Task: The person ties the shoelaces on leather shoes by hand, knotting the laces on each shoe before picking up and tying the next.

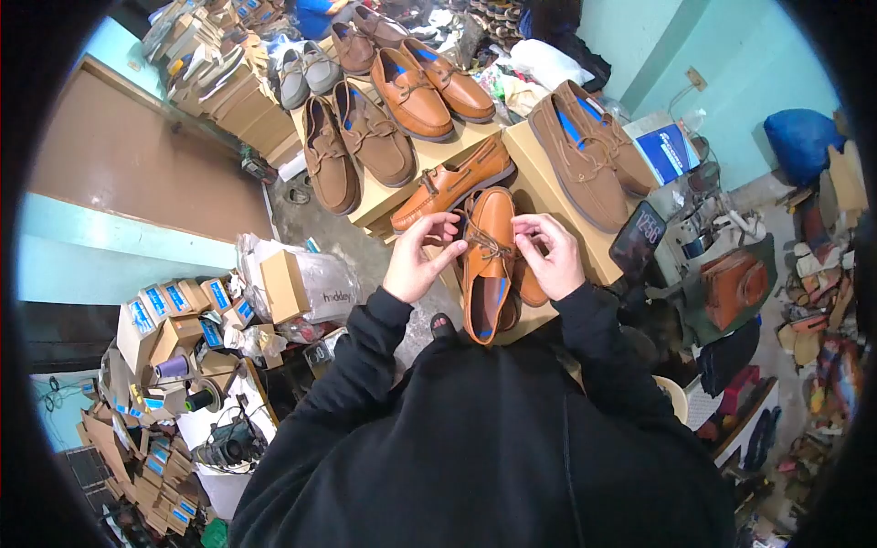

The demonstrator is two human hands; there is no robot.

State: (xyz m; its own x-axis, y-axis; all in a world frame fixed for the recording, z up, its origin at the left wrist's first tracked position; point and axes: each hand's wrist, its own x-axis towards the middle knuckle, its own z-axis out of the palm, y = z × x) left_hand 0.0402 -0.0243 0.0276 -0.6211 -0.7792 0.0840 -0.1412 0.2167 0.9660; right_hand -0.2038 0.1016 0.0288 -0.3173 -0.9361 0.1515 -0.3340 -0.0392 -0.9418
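Note:
A tan leather boat shoe (491,224) stands in front of me, its toe pointing away and blue lining showing at the heel. Its brown shoelace (489,245) is tied across the top. On the shoe's left side, my left hand (423,258) has its fingers curled and closed at the lace. Opposite it, my right hand (550,256) pinches at the lace with thumb and forefinger; the fine lace ends are hard to make out. Partly hidden beneath the right hand is a second tan shoe (530,285). Another tan shoe (457,183) lies on its side just beyond.
Cardboard boxes (402,196) carry several brown and tan shoes, with grey shoes (306,73) farther back. To the right, a phone (638,239) stands beside a sewing machine (694,242). Piled small boxes (174,306) and a plastic bag (320,279) lie at left.

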